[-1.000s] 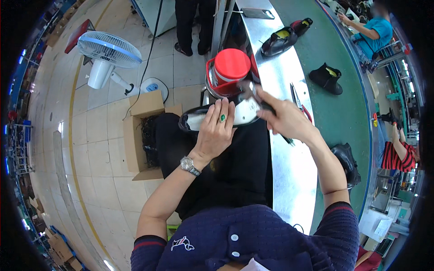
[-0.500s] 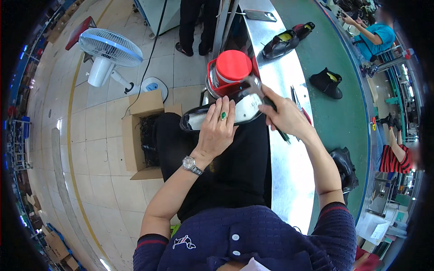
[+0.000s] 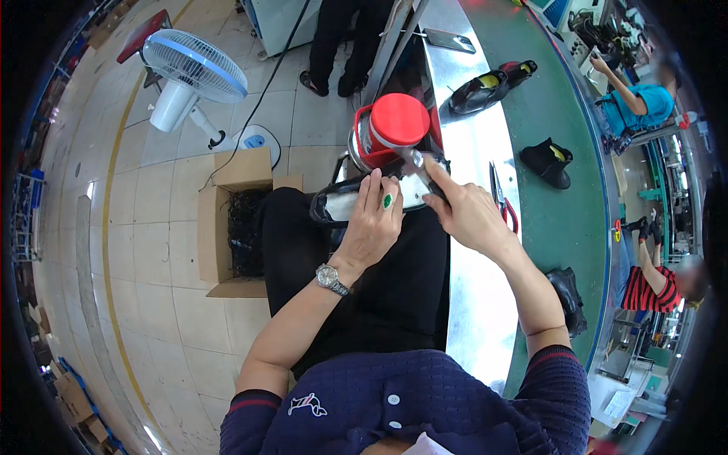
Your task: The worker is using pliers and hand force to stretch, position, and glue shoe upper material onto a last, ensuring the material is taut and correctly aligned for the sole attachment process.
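A black shoe (image 3: 321, 212) lies bottom up across my thighs, its pale sole board (image 3: 343, 206) facing upward. Flat on that board rests my left hand (image 3: 369, 227), fingers stretched out and pressing the shoe down. A green-stoned ring and a wristwatch are on this hand and wrist. My right hand (image 3: 466, 212) is wrapped round the handle of a hammer. The hammer's metal head (image 3: 413, 158) is smeared by motion above the shoe's far right end. Whether it touches the sole cannot be made out.
Right of my legs runs a metal bench (image 3: 481, 303) with red-handled scissors (image 3: 502, 199), a phone (image 3: 449, 40) and black shoes (image 3: 479, 92). Ahead stands a red-lidded container (image 3: 399, 120). To the left are an open carton (image 3: 216, 243) and a fan (image 3: 195, 68). Other people are nearby.
The hammer head has come down and slightly left over the sole, with my right hand turning along. My left hand stays flat on the shoe. The whole view has shifted a little.
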Demonstrator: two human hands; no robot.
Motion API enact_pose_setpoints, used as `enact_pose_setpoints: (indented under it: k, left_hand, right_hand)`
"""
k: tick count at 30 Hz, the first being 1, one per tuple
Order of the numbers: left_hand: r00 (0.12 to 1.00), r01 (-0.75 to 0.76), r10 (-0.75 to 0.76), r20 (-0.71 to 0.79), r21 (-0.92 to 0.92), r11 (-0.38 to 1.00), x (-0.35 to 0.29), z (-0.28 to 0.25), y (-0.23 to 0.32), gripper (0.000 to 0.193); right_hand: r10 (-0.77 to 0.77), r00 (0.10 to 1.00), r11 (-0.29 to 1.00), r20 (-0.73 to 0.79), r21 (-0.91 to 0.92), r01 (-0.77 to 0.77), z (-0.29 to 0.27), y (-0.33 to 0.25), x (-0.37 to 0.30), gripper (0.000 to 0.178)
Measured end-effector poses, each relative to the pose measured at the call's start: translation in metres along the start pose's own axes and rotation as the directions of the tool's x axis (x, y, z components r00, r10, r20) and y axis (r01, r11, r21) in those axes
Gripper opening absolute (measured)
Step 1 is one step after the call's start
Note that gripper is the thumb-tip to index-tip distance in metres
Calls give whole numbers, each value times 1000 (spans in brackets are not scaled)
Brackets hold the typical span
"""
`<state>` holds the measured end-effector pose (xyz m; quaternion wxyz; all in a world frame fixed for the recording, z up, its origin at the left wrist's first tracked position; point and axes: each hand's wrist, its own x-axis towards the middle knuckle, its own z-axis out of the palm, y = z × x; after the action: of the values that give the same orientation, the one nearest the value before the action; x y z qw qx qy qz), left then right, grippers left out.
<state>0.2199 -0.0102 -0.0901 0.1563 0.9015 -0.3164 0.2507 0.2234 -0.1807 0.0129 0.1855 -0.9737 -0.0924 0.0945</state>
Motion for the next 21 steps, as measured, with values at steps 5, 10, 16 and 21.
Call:
enact_pose_setpoints:
  k: [5, 10, 16, 21]
  left_hand:
    - [998, 5, -7, -57, -46, 999, 3, 2, 1, 32]
    - [992, 59, -72, -102, -123, 991, 0, 2, 1, 34]
    - [953, 270, -267, 143, 4, 963, 11, -37, -10, 61]
    - [988, 53, -83, 134, 216, 975, -4, -34, -6, 51]
  right_hand:
    - [25, 1000, 994, 8, -111, -24, 13, -10, 2, 57]
    - [-17, 988, 998, -152, 57, 26, 4, -27, -8, 59]
    - [-86, 996, 984, -23, -156, 82, 2, -25, -2, 60]
    - [-63, 998, 981, -4, -185, 62, 29, -31, -4, 63]
